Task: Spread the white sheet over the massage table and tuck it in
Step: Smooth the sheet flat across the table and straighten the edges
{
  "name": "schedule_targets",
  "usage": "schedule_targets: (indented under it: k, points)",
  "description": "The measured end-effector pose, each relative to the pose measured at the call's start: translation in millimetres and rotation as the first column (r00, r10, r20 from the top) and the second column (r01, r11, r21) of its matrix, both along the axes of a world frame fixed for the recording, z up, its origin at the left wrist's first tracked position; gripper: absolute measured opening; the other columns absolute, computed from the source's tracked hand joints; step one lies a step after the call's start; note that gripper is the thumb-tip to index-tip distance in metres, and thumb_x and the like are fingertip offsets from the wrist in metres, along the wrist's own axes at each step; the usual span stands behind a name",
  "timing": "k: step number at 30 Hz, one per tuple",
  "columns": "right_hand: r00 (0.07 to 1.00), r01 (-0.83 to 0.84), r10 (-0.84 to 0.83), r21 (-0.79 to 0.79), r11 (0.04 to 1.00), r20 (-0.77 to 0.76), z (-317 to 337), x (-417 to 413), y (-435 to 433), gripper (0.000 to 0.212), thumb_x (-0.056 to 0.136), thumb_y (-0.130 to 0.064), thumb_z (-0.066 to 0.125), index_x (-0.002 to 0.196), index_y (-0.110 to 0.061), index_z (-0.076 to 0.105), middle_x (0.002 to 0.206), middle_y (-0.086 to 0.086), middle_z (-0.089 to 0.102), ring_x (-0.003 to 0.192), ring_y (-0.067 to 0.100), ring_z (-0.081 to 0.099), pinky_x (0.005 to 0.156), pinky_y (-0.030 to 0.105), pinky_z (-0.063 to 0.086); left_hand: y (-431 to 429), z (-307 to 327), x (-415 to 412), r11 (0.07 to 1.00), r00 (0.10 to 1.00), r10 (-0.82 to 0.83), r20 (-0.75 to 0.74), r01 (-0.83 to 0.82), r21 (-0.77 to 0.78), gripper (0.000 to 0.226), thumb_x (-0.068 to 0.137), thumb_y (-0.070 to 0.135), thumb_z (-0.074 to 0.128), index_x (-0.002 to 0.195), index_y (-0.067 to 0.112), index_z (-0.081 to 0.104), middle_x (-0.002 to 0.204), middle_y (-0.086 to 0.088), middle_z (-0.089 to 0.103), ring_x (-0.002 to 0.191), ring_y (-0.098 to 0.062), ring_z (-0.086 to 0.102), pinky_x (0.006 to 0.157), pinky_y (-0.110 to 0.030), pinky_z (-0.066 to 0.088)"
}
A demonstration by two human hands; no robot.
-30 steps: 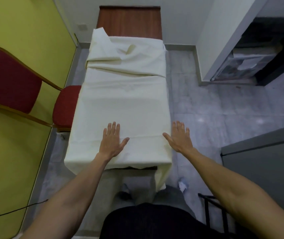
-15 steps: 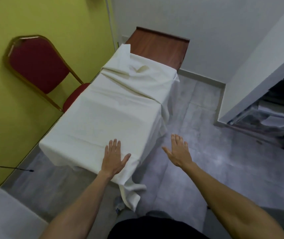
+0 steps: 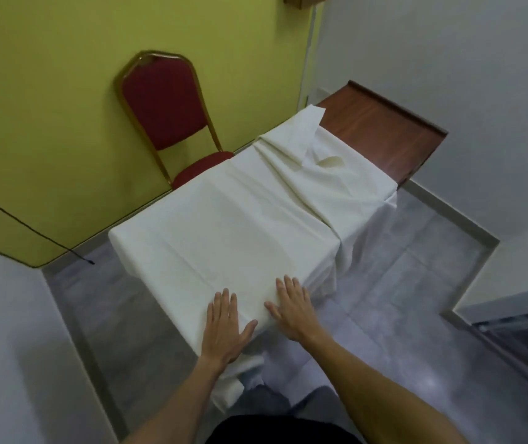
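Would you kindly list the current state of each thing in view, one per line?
white sheet: spread, bunched at far end, hanging loose, untucked
left hand: open, flat on sheet
right hand: open, flat on sheet
red chair: upright, unoccupied
massage table: far end uncovered

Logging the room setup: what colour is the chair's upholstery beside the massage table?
Dark red padding in a gold-coloured frame, seen clearly in the head view.

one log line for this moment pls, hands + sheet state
left hand: flat on white sheet, near corner | right hand: flat beside it | far end: bunched, unsmoothed | tuck: not yet done
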State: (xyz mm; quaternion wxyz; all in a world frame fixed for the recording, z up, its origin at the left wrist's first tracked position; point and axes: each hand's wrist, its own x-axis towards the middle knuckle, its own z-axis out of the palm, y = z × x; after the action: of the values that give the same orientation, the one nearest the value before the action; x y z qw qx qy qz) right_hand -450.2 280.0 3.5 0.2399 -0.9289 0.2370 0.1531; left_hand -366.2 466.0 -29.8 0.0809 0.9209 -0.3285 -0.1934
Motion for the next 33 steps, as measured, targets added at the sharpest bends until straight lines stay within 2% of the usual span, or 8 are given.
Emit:
schedule_targets:
  k: [4, 6, 9, 12, 18, 25, 27, 33]
  points:
    - [0.973, -0.225, 0.227, -0.079, 0.971, 0.024, -8, 27, -6, 0.084, 0.093, -0.062, -0.011, 0.16, -0.013, 0.002, 0.168, 0.008, -0.009, 0.154, 0.03, -0.011, 0.12, 0.043, -0.017, -20, -3, -10, 0.984, 0.984, 0.177, 0.022, -0.177, 0.007, 0.088, 0.1, 0.063, 0.004, 0.148, 0.0, 0.042, 0.156, -0.022, 0.038, 0.144, -0.038, 0.037, 0.118, -0.05, 0.029]
    - [0.933, -0.345, 0.352, -0.096, 0.934, 0.074, -17, 44, -6, 0.087, 0.092, -0.059, -0.018, 0.16, -0.011, 0.008, 0.165, 0.007, -0.01, 0.154, 0.032, -0.007, 0.123, 0.05, -0.008, -31, -6, -10, 0.961, 0.96, 0.277, 0.029, -0.277, 0.0, 0.079, 0.103, 0.055, 0.008, 0.147, 0.0, 0.043, 0.155, -0.022, 0.038, 0.143, -0.038, 0.038, 0.116, -0.053, 0.033]
    - [0.848, -0.508, 0.523, -0.152, 0.848, 0.083, -40, 65, -8, 0.072, 0.105, -0.053, 0.003, 0.157, -0.007, 0.023, 0.165, 0.013, 0.009, 0.153, 0.035, 0.008, 0.122, 0.058, 0.013, -43, -20, -11, 0.893, 0.892, 0.45, 0.047, -0.449, -0.023, 0.071, 0.102, 0.052, 0.025, 0.151, 0.002, 0.036, 0.16, -0.02, 0.03, 0.149, -0.035, 0.028, 0.121, -0.05, 0.022]
    - [0.773, -0.607, 0.63, -0.203, 0.768, 0.075, -62, 73, -26, 0.067, 0.105, -0.05, 0.027, 0.154, -0.005, 0.032, 0.163, 0.017, 0.023, 0.151, 0.037, 0.02, 0.12, 0.06, 0.019, -45, -33, -13, 0.872, 0.867, 0.488, 0.098, -0.488, -0.025, 0.071, 0.1, 0.05, 0.033, 0.153, 0.003, 0.034, 0.161, -0.019, 0.027, 0.15, -0.032, 0.025, 0.122, -0.05, 0.019]
    - [0.603, -0.733, 0.777, -0.259, 0.629, 0.18, -72, 88, -131, 0.065, 0.105, -0.051, 0.032, 0.155, -0.01, 0.033, 0.164, 0.011, 0.025, 0.151, 0.032, 0.024, 0.117, 0.061, 0.025, -44, -42, -16, 0.864, 0.848, 0.501, 0.176, -0.502, -0.04, 0.071, 0.098, 0.048, 0.035, 0.155, 0.006, 0.031, 0.164, -0.014, 0.022, 0.152, -0.031, 0.019, 0.123, -0.051, 0.017]
    - [0.504, -0.824, 0.862, -0.266, 0.501, 0.062, -61, 119, -222, 0.072, 0.104, -0.058, 0.029, 0.16, -0.013, 0.018, 0.167, 0.007, 0.013, 0.154, 0.027, 0.014, 0.12, 0.057, 0.021, -47, -38, -15, 0.857, 0.846, 0.512, 0.15, -0.516, -0.017, 0.073, 0.1, 0.051, 0.032, 0.157, 0.006, 0.024, 0.166, -0.012, 0.015, 0.154, -0.03, 0.014, 0.123, -0.051, 0.016]
    - [0.524, -0.821, 0.851, -0.242, 0.517, 0.039, -59, 123, -225, 0.074, 0.103, -0.059, 0.03, 0.159, -0.012, 0.019, 0.167, 0.009, 0.014, 0.154, 0.029, 0.014, 0.121, 0.055, 0.018, -51, -36, -15, 0.845, 0.836, 0.532, 0.135, -0.535, -0.014, 0.074, 0.099, 0.051, 0.031, 0.157, 0.005, 0.024, 0.167, -0.012, 0.013, 0.154, -0.03, 0.013, 0.124, -0.05, 0.013]
    - [0.723, -0.668, 0.686, -0.172, 0.724, 0.075, -47, 132, -230, 0.068, 0.105, -0.049, 0.027, 0.156, -0.004, 0.026, 0.163, 0.015, 0.023, 0.152, 0.032, 0.021, 0.124, 0.044, 0.004, -97, -19, -5, 0.841, 0.835, 0.541, 0.103, -0.532, -0.102, 0.074, 0.1, 0.052, 0.03, 0.151, -0.002, 0.034, 0.161, -0.02, 0.025, 0.15, -0.036, 0.022, 0.125, -0.044, 0.007]
